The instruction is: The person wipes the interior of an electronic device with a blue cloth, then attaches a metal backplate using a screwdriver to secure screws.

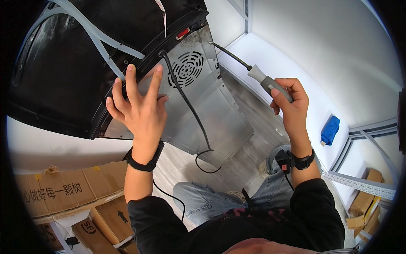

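My right hand (294, 106) grips the grey handle of a screwdriver (259, 75). The long dark shaft points up and left, and its tip meets the upper right edge of a bare metal panel (198, 114) on a large black-topped machine (63, 93). With fingers spread, my left hand (143, 108) rests at the black rim where the top joins the panel. A black power cord (186, 99) comes out beside that hand and hangs down over the panel. Right of the cord, a round slotted vent (186, 69) is cut into the metal.
Two clear hoses (95, 36) curve over the machine's top, and a red switch (183, 33) sits in its rim. A blue bundle (330, 130) lies on the white ledge (292, 80) at right. Cardboard boxes (105, 182) fill a shelf at lower left; more cardboard (366, 194) stands lower right.
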A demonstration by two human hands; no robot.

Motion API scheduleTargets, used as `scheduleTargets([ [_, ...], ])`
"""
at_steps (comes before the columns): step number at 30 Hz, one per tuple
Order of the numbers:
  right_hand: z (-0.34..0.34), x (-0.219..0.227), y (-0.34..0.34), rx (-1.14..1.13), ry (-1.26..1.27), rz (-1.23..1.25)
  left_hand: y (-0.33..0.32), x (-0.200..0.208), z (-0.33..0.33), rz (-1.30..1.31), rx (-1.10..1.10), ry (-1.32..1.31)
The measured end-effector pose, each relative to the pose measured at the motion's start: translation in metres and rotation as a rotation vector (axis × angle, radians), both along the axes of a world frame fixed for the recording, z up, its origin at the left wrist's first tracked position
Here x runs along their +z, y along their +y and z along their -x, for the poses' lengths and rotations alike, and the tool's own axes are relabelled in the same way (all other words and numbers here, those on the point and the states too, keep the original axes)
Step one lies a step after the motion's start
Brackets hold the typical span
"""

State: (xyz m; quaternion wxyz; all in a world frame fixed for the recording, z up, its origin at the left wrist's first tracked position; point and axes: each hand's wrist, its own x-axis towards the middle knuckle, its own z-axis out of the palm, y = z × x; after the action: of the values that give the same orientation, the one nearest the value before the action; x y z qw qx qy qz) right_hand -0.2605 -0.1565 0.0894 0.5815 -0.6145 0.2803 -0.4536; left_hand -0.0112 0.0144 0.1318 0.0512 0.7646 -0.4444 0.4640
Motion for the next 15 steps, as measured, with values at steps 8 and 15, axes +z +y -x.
scheduleTargets([
  [8, -0.0014, -0.0041, 0.0006, 0.023, -0.013, -0.05, -0.0006, -0.0006, -0.0017, -0.002, -0.004, -0.047],
  [15, -0.0007, -0.0045, 0.0009, 0.01, -0.017, -0.058, -0.0003, -0.0003, -0.0015, -0.004, -0.013, -0.03],
])
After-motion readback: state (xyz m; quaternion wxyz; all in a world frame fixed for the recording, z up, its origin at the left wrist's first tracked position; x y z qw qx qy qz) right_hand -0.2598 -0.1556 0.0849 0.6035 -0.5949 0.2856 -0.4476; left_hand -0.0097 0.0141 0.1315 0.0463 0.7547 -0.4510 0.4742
